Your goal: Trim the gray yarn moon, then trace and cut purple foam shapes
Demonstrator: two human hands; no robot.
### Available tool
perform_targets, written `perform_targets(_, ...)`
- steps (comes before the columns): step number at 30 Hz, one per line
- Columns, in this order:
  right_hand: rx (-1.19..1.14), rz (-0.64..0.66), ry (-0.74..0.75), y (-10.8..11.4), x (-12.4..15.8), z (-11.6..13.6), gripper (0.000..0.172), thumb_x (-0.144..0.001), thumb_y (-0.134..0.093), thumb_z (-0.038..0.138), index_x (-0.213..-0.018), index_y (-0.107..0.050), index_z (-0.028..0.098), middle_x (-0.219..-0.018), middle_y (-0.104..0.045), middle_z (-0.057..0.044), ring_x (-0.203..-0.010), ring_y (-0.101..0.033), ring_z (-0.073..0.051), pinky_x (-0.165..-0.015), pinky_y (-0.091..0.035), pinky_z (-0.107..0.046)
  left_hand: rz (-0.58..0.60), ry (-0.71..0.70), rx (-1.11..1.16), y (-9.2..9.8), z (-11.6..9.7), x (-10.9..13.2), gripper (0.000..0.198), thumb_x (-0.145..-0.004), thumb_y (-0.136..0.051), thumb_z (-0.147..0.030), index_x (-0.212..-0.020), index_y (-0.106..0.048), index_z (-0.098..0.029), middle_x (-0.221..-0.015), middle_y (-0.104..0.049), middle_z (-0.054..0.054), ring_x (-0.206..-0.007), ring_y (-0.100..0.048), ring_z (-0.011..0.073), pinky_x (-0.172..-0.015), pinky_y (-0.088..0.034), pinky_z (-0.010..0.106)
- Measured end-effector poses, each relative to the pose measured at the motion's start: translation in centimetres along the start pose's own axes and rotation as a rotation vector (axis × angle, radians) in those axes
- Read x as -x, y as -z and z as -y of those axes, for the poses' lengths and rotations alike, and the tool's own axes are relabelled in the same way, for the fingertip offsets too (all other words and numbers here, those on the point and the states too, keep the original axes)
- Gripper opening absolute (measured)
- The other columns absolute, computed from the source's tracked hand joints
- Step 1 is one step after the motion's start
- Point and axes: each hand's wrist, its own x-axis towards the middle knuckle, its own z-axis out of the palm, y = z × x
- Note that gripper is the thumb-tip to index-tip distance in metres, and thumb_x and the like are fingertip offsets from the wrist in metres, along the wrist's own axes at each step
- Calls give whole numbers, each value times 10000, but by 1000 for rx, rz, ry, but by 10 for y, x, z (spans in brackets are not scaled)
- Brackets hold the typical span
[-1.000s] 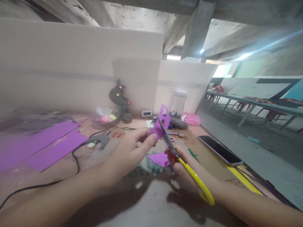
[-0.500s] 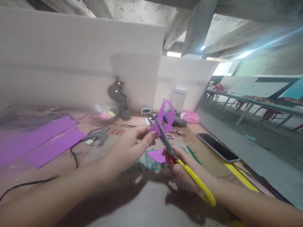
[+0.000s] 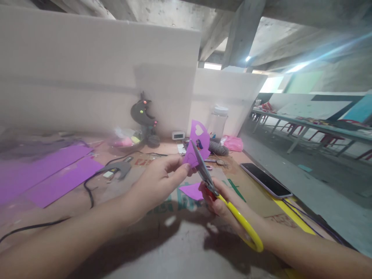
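Observation:
My left hand (image 3: 171, 172) pinches the lower corner of a curved piece of purple paper (image 3: 203, 137), held up above the table. That paper has a heart-shaped hole near its top, another opening lower down and a drawn outline near my fingers. In my right hand (image 3: 222, 201) is a pair of scissors (image 3: 241, 221) with yellow and red handles, its fingers wrapped about them. The blades point up and away, lying against the paper just right of my left fingertips. Beneath the hands, a purple paper scrap (image 3: 192, 191) rests on the table.
Purple sheets (image 3: 64, 178) and a black cable (image 3: 90, 190) lie left. Behind stand a bowl (image 3: 128, 143), a dark moon-shaped ornament (image 3: 142, 112), a small digital clock (image 3: 178, 135) and a clear jar (image 3: 217, 122). Grey yarn (image 3: 218, 148) sits near a pink bag (image 3: 233, 143); a phone (image 3: 266, 180) lies right.
The purple paper has turned and shifted slightly left at its top, so its heart hole shows more fully. Both hands keep their hold and nearly the same place.

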Motion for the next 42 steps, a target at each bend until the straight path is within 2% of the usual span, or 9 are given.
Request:
perform_targets(9, -10, -24, -57, -1, 2, 0, 581, -870, -508, 748, -1086, -533, 209, -897, -488, -25, -758, -470, -161, -660, -423, -284, -19, -35, 11, -2, -1, 1, 270, -992, -503, -360, -896, -687, -187, -874, -700, -12, -841, -664, 150, -715, -495, 234)
perform_targets(18, -47, -12, -31, -1, 0, -4, 578, -884, -508, 731, -1094, -528, 193, -852, -461, -1, -687, -400, -128, -579, -364, -249, -10, -58, 51, -3, 0, 2, 222, -1001, -502, -287, -922, -695, -209, -887, -712, -45, -835, -650, 109, -713, -479, 196)
perform_targets(25, -27, -7, -35, 0, 1, -1, 563, -887, -511, 724, -1053, -536, 187, -796, -447, 20, -620, -352, -108, -549, -332, -247, -13, -47, 43, -3, -1, 2, 215, -993, -509, -286, -935, -700, -205, -894, -719, -35, -844, -661, 123, -715, -488, 210)
perform_targets(33, -26, -33, -35, 0, -1, -2, 551, -868, -538, 729, -1024, -543, 201, -873, -490, -22, -757, -461, -156, -665, -410, -280, -5, -2, -37, 2, -7, 1, 241, -967, -511, -308, -882, -701, -187, -876, -720, -9, -849, -666, 171, -729, -493, 254)
perform_targets(42, -52, -19, -16, 0, 0, -2, 550, -885, -534, 710, -1070, -553, 192, -861, -491, -13, -700, -416, -131, -596, -368, -256, 10, 17, 49, 1, -8, 0, 230, -962, -508, -284, -862, -691, -188, -854, -711, -12, -826, -660, 150, -721, -501, 233)
